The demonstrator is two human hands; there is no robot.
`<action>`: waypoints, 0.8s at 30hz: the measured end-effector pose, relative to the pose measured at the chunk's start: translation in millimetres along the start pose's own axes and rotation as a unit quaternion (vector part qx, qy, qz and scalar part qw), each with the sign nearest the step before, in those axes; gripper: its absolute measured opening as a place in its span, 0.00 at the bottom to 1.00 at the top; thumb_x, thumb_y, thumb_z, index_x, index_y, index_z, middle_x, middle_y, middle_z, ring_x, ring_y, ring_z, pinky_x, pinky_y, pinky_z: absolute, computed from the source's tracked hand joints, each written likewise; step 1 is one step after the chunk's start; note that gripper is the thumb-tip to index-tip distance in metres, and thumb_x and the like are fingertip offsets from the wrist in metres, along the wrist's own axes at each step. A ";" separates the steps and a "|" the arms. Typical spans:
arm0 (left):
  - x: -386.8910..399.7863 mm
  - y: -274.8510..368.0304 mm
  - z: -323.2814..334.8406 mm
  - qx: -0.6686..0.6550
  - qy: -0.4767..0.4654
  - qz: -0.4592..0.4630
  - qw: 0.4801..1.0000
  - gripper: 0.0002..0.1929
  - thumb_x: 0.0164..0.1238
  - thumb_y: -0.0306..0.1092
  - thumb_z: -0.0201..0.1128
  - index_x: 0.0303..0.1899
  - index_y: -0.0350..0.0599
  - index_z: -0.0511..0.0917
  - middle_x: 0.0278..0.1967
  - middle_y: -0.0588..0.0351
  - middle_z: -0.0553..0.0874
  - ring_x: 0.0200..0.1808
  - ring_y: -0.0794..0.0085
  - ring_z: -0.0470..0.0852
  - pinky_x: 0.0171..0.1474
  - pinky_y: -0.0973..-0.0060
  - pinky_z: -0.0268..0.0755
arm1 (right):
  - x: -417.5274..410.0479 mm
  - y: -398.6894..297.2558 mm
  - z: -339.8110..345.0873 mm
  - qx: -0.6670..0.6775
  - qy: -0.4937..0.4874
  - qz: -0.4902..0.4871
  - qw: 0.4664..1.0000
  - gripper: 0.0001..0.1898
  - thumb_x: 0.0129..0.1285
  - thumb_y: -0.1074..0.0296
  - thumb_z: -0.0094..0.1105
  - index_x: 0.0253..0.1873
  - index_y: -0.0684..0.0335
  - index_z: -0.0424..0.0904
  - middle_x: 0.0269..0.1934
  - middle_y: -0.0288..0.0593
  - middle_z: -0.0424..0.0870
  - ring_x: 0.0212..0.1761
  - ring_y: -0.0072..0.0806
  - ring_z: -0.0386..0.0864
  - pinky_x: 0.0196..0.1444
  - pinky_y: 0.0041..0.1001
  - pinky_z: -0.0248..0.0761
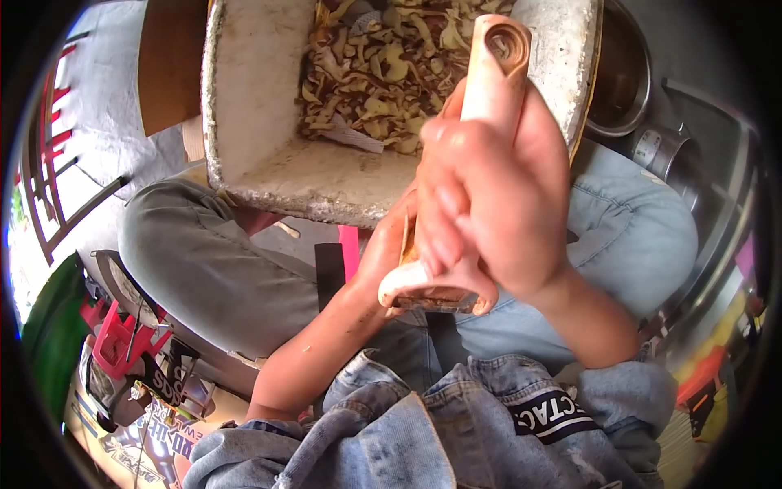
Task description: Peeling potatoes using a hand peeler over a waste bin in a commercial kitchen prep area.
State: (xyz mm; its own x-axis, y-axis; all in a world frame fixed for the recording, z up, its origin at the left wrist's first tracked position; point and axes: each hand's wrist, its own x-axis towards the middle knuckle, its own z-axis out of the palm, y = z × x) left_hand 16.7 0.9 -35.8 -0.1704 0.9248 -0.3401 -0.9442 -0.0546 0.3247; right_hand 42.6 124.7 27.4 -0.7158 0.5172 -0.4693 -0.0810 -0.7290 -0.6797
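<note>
My right hand point(519, 214) is closed around the middle of a pale pink Y-shaped peeler point(498, 98). The handle's end, with a round hole, points up and away from me; its wide, brown-stained head is at the near end, towards my lap. My left hand point(382, 244) is beneath and to the left of the peeler, largely covered by it and by my right hand. A bit of something brownish yellow point(408, 244) shows between the two hands; what it is and whether my left hand grips it is hidden. Peelings point(379, 79) lie in the box beyond.
A worn white foam box point(256, 91) stands before my crossed legs. To its right are a metal basin point(620, 73) and a metal pot point(663, 150). Brown cardboard point(174, 67) is at its left. A pink plastic stool or basket point(119, 342) is at the lower left.
</note>
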 end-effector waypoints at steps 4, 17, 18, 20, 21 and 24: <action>6.2 -0.2 6.0 -0.134 0.164 -0.091 0.973 0.20 0.68 0.40 0.47 0.56 0.38 0.63 0.46 0.45 0.75 0.46 0.60 0.78 0.51 0.68 0.73 | 9.6 -8.6 -8.1 0.033 0.017 0.023 0.999 0.03 0.59 0.75 0.41 0.31 0.63 0.60 0.15 0.37 0.61 0.06 0.22 0.58 0.06 0.25 0.60; 12.6 16.0 17.7 -0.281 0.199 -0.167 0.924 0.32 0.66 0.60 0.39 0.62 0.46 0.57 0.58 0.43 0.68 0.57 0.54 0.70 0.60 0.58 0.63 | 13.3 -21.5 -14.7 0.148 0.028 0.070 0.986 0.03 0.59 0.74 0.40 0.31 0.60 0.58 0.13 0.33 0.58 0.03 0.21 0.56 0.01 0.24 0.58; 10.7 14.1 14.2 -0.273 0.198 -0.171 0.926 0.32 0.66 0.60 0.39 0.62 0.46 0.57 0.58 0.43 0.68 0.57 0.54 0.70 0.60 0.58 0.63 | 12.1 -20.4 -16.1 0.146 0.010 0.064 0.987 0.03 0.59 0.74 0.41 0.32 0.60 0.59 0.13 0.33 0.58 0.03 0.21 0.56 0.01 0.24 0.57; 5.0 10.1 5.0 -0.290 0.132 -0.172 0.932 0.32 0.65 0.58 0.43 0.63 0.46 0.55 0.59 0.43 0.66 0.58 0.54 0.69 0.60 0.59 0.63 | 11.6 -21.2 -17.9 0.147 -0.007 0.053 0.988 0.02 0.58 0.74 0.41 0.33 0.60 0.59 0.13 0.33 0.57 0.03 0.21 0.56 0.01 0.24 0.57; 4.5 10.1 7.2 -0.287 0.133 -0.173 0.933 0.32 0.65 0.58 0.43 0.63 0.46 0.55 0.59 0.43 0.66 0.58 0.54 0.69 0.60 0.59 0.63 | 11.9 -21.9 -19.6 0.159 -0.010 0.060 0.985 0.02 0.59 0.74 0.41 0.33 0.61 0.59 0.13 0.33 0.58 0.03 0.21 0.56 0.01 0.24 0.57; 9.6 16.1 20.3 -0.200 0.154 -0.075 0.965 0.32 0.64 0.45 0.49 0.66 0.52 0.47 0.62 0.44 0.60 0.61 0.53 0.65 0.61 0.60 0.63 | 13.2 -21.4 -23.6 0.177 -0.011 0.070 0.982 0.01 0.59 0.74 0.41 0.35 0.61 0.60 0.13 0.33 0.58 0.03 0.20 0.56 0.01 0.24 0.57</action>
State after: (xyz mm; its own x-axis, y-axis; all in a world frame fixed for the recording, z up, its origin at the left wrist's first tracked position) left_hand 5.6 16.6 -15.9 -0.0405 0.7818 -0.6222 -0.9875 -0.1263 -0.0944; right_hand 51.3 157.7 22.5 -0.7517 0.3945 -0.5285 -0.2150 -0.9042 -0.3691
